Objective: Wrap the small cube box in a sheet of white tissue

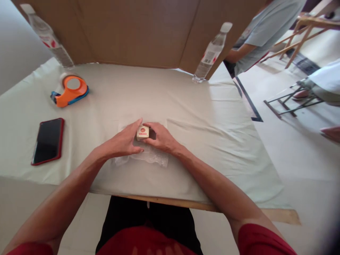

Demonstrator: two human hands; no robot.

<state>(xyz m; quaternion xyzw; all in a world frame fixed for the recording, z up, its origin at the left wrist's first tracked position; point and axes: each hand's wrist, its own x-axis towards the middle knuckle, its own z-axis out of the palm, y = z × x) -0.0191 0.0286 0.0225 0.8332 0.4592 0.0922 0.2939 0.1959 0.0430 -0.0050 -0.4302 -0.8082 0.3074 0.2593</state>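
A small cream-coloured box (142, 132) with a red label on top is between my hands, over a sheet of clear plastic wrap (154, 157) on the cloth. My right hand (162, 137) grips the box from the right, its thumb at the near edge and its index finger at the far edge. My left hand (126, 140) is at the box's left side, thumb and fingers spread apart around that end. Whether the left fingers touch the box is hard to make out.
On the cloth-covered table (212, 148) lie a phone in a red case (48, 141) and an orange tape dispenser (71, 90). Water bottles (211, 55) stand left and right before a cardboard panel (138, 32). A person in a grey shirt (273, 30) is beyond, at the right.
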